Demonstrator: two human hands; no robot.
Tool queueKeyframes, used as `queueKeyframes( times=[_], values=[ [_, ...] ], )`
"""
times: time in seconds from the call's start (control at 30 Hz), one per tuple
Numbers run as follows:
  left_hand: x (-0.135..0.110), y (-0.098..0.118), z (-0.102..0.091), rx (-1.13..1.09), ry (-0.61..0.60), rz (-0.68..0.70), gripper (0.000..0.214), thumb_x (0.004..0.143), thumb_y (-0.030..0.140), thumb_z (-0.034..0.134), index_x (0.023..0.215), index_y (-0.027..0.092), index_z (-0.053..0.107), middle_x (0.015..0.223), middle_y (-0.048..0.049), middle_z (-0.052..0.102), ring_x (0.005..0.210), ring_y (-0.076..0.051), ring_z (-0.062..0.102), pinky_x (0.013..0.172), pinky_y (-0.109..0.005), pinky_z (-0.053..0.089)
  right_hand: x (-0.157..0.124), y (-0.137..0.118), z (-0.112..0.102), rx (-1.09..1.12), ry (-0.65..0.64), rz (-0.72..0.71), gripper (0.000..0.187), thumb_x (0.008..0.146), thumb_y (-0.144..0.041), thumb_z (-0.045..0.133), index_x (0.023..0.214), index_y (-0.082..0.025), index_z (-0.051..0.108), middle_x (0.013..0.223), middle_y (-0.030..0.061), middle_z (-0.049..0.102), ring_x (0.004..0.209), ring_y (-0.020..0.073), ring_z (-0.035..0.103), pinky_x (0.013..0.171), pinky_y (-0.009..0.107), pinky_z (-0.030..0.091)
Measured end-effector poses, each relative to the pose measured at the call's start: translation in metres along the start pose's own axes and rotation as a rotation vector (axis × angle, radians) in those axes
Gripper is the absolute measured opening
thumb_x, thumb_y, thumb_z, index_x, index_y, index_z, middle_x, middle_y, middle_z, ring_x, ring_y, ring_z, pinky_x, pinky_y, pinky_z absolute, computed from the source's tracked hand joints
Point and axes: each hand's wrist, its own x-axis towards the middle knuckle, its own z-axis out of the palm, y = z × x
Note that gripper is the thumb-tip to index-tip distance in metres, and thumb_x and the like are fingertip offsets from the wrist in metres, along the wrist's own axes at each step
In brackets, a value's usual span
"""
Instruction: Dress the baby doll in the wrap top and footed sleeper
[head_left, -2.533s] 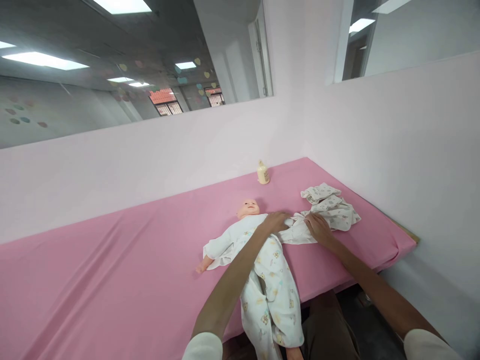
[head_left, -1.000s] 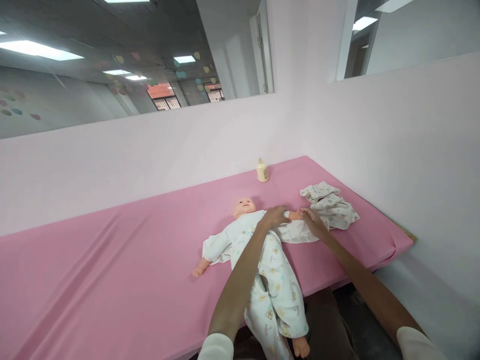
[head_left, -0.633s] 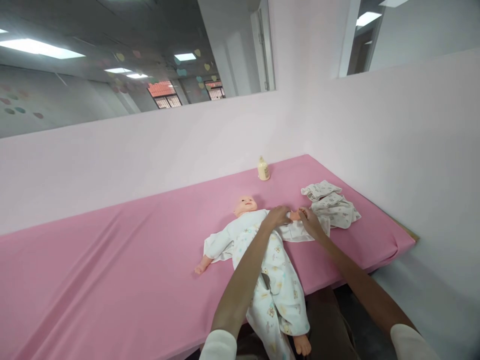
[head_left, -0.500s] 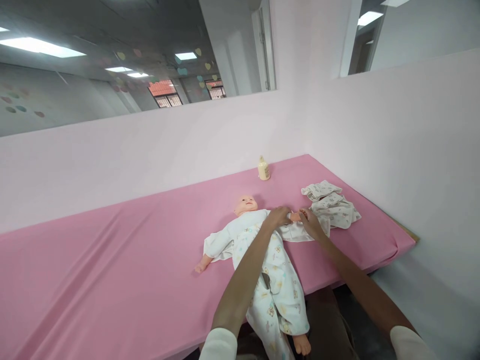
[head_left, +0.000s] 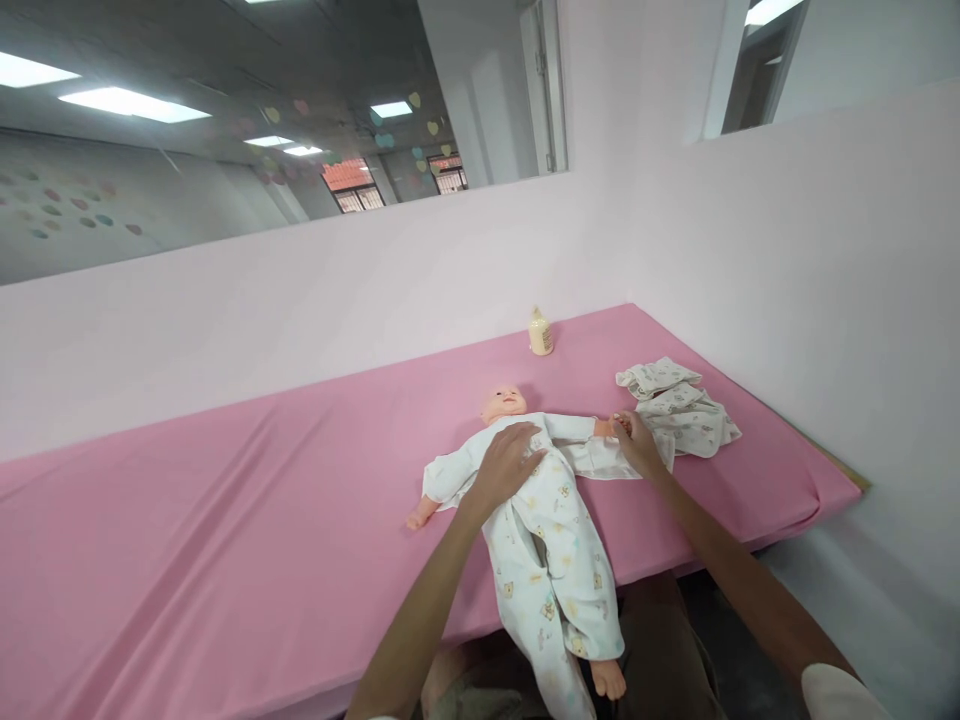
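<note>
my left grip [head_left: 504, 465] lies flat, fingers apart, on the chest of the doll [head_left: 504, 402] on the table [head_left: 225, 520]. my right grip [head_left: 639, 443] is pinched shut on the doll's hand. i judge the sleepsuit [head_left: 551, 540] mostly on, with both arms through. the gap just below my left grip looks unfastened.

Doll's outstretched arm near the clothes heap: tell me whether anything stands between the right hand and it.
Nothing visible does. The right hand touches the cuff end of the doll's outstretched arm. The clothes heap lies just past it, not between. The left hand rests flat on the doll's chest.
</note>
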Motion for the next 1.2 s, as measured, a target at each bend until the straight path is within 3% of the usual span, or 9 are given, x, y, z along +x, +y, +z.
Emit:
queueKeyframes(
  times=[0.13,0.23,0.3,0.37,0.47,0.7,0.83,1.07,1.2],
  values=[
    [-0.056,-0.030,-0.015,-0.182,0.210,-0.361,0.037,0.090,0.045,0.046,0.111,0.020,0.061,0.123,-0.0102,0.062,0.116,-0.026,0.056,0.100,-0.041,0.044,-0.007,-0.004,0.005,-0.148,0.139,-0.163,0.029,0.087,-0.043,0.042,0.095,-0.019,0.056,0.098,0.0116,0.061,0.095,0.0274,0.055,0.087,0.045,0.044],
    [-0.080,-0.044,-0.010,-0.384,0.238,-0.575,0.038,0.087,0.046,0.047,0.107,0.018,0.063,0.116,-0.0106,0.065,0.108,-0.026,0.061,0.094,-0.040,0.048,-0.018,-0.018,0.015,-0.220,0.195,-0.344,0.024,0.087,-0.036,0.042,0.095,-0.019,0.057,0.104,0.0144,0.060,0.106,0.0293,0.052,0.096,0.049,0.039],
    [-0.086,-0.047,-0.003,-0.514,0.185,-0.645,0.039,0.087,0.047,0.050,0.110,0.019,0.063,0.119,-0.0099,0.065,0.110,-0.025,0.061,0.096,-0.040,0.048,-0.028,-0.032,0.026,-0.180,0.059,-0.403,0.023,0.089,-0.035,0.042,0.096,-0.019,0.058,0.104,0.0130,0.062,0.105,0.0275,0.054,0.096,0.047,0.041],
    [-0.086,-0.045,0.004,-0.601,0.162,-0.686,0.042,0.086,0.049,0.052,0.116,0.020,0.061,0.126,-0.0098,0.063,0.117,-0.025,0.058,0.101,-0.040,0.045,-0.038,-0.046,0.039,-0.092,-0.166,-0.382,0.024,0.091,-0.035,0.043,0.101,-0.020,0.058,0.104,0.0103,0.064,0.102,0.0250,0.057,0.093,0.043,0.044],
    [-0.083,-0.040,0.012,-0.668,0.220,-0.696,0.045,0.086,0.048,0.055,0.122,0.019,0.058,0.131,-0.0108,0.060,0.122,-0.024,0.055,0.105,-0.039,0.042,-0.049,-0.060,0.059,0.011,-0.359,-0.278,0.029,0.090,-0.037,0.046,0.111,-0.022,0.057,0.112,0.0085,0.063,0.107,0.0238,0.057,0.094,0.041,0.045],
    [-0.069,-0.039,0.013,-0.730,0.295,-0.614,0.041,0.086,0.047,0.056,0.114,0.017,0.063,0.121,-0.0116,0.065,0.115,-0.026,0.059,0.099,-0.039,0.045,-0.050,-0.062,0.074,0.048,-0.286,-0.216,0.026,0.089,-0.039,0.046,0.104,-0.021,0.057,0.104,0.0083,0.059,0.102,0.0239,0.056,0.093,0.041,0.044],
    [-0.066,-0.039,0.012,-0.744,0.318,-0.589,0.042,0.085,0.048,0.057,0.113,0.017,0.063,0.119,-0.0114,0.065,0.112,-0.025,0.060,0.096,-0.037,0.046,-0.042,-0.058,0.073,0.073,-0.344,-0.219,0.028,0.087,-0.040,0.049,0.107,-0.021,0.056,0.099,0.0058,0.056,0.093,0.0214,0.055,0.088,0.039,0.045],
    [-0.067,-0.038,0.024,-0.694,0.394,-0.619,0.040,0.086,0.049,0.054,0.110,0.017,0.059,0.119,-0.0124,0.062,0.108,-0.023,0.058,0.092,-0.038,0.046,-0.029,-0.054,0.075,0.120,-0.432,-0.220,0.040,0.081,-0.046,0.059,0.113,-0.022,0.052,0.117,0.0073,0.051,0.108,0.0217,0.051,0.096,0.037,0.041],
    [-0.063,-0.040,0.026,-0.715,0.412,-0.608,0.036,0.083,0.049,0.057,0.101,0.017,0.058,0.105,-0.0087,0.063,0.098,-0.020,0.058,0.088,-0.034,0.046,-0.028,-0.053,0.078,0.144,-0.424,-0.167,0.037,0.079,-0.046,0.061,0.106,-0.022,0.052,0.103,0.0036,0.053,0.099,0.0204,0.051,0.091,0.036,0.042]
  ],
)
